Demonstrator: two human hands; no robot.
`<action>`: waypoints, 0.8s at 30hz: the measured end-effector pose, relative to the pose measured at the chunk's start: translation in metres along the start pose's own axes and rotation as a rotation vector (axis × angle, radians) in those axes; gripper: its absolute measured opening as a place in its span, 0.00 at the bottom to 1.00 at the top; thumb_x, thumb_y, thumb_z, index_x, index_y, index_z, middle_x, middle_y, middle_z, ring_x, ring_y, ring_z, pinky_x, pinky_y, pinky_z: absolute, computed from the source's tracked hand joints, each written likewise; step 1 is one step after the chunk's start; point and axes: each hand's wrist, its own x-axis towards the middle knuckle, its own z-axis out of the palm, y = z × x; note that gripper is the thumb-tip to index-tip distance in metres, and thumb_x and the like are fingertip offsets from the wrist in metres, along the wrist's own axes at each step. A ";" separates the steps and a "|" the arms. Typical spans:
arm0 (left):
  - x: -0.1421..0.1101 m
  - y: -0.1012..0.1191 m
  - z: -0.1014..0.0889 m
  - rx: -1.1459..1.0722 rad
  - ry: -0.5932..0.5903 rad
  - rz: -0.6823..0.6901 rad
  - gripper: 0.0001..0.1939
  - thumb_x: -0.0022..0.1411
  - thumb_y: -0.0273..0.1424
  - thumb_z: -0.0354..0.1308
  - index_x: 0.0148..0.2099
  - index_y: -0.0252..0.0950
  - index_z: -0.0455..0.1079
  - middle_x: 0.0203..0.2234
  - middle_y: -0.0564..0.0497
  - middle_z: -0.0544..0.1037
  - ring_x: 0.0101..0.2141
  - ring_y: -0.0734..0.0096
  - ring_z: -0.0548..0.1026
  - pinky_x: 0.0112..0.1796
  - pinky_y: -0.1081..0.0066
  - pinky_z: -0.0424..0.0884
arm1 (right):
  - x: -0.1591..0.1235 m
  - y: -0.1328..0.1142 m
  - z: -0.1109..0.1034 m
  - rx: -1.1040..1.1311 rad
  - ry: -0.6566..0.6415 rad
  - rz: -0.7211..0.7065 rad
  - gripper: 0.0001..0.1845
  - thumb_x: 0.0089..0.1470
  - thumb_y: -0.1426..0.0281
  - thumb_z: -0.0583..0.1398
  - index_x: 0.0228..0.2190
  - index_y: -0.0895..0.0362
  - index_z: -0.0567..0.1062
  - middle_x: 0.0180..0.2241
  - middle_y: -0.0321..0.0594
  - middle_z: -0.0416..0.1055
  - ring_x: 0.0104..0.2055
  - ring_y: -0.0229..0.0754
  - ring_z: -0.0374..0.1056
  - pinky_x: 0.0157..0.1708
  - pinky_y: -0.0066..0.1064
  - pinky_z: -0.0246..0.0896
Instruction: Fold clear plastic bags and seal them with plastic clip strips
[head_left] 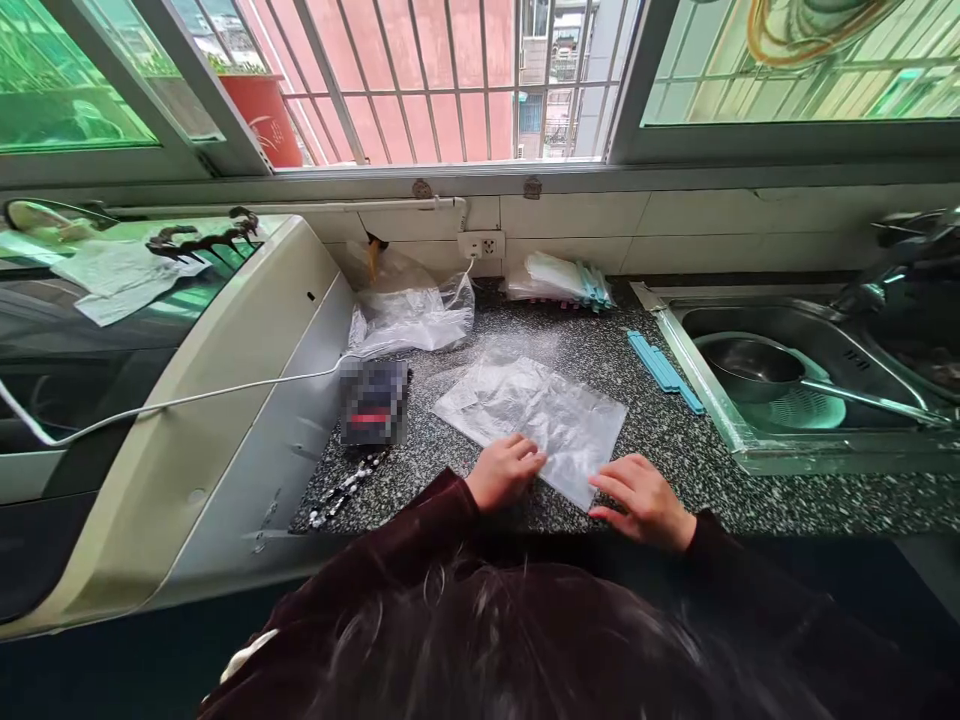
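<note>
A clear, wrinkled plastic bag (536, 410) lies flat and slantwise on the speckled dark countertop, one corner pointing toward me. My left hand (506, 472) is at its near edge, with the fingers curled together on the plastic; the thumb is partly hidden. On the other side of that near corner is my right hand (641, 500). Its thumb and fingers are apart, and the fingertips touch or nearly touch the bag's right edge.
Left of the bag lie a blurred dark phone-like object (373, 402) and a beaded strap (345, 492). Behind are loose plastic bags (424, 315) and a bag stack (555, 280). Turquoise strips (664, 370) lie near the sink (780, 450), which holds a pan (750, 365). A white cable (247, 388) crosses the left.
</note>
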 end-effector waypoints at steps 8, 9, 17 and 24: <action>-0.042 -0.013 -0.034 -0.386 0.276 0.094 0.12 0.63 0.25 0.46 0.45 0.35 0.68 0.34 0.45 0.78 0.36 0.70 0.73 0.36 0.69 0.73 | 0.002 0.075 -0.003 -0.308 0.007 0.057 0.17 0.54 0.69 0.57 0.45 0.59 0.70 0.34 0.45 0.72 0.37 0.43 0.67 0.37 0.34 0.61; -0.043 -0.012 -0.035 -0.400 0.291 0.095 0.12 0.63 0.25 0.46 0.46 0.36 0.68 0.34 0.44 0.78 0.36 0.70 0.74 0.36 0.68 0.73 | 0.007 0.079 0.002 -0.290 -0.028 0.050 0.17 0.54 0.68 0.57 0.45 0.59 0.70 0.35 0.45 0.72 0.37 0.43 0.67 0.37 0.33 0.61; -0.042 -0.002 -0.039 -0.469 0.389 0.046 0.12 0.62 0.24 0.50 0.46 0.35 0.69 0.33 0.43 0.78 0.36 0.70 0.76 0.35 0.70 0.74 | 0.041 0.075 0.037 -0.109 -0.150 0.015 0.17 0.54 0.70 0.55 0.45 0.57 0.71 0.33 0.43 0.70 0.33 0.39 0.65 0.34 0.30 0.62; -0.036 0.004 -0.057 -0.674 0.527 -0.245 0.15 0.58 0.26 0.57 0.49 0.40 0.70 0.35 0.44 0.78 0.36 0.67 0.76 0.35 0.68 0.74 | 0.030 0.067 0.033 -0.028 -0.137 0.160 0.21 0.54 0.72 0.51 0.50 0.53 0.67 0.36 0.42 0.71 0.34 0.39 0.68 0.31 0.28 0.62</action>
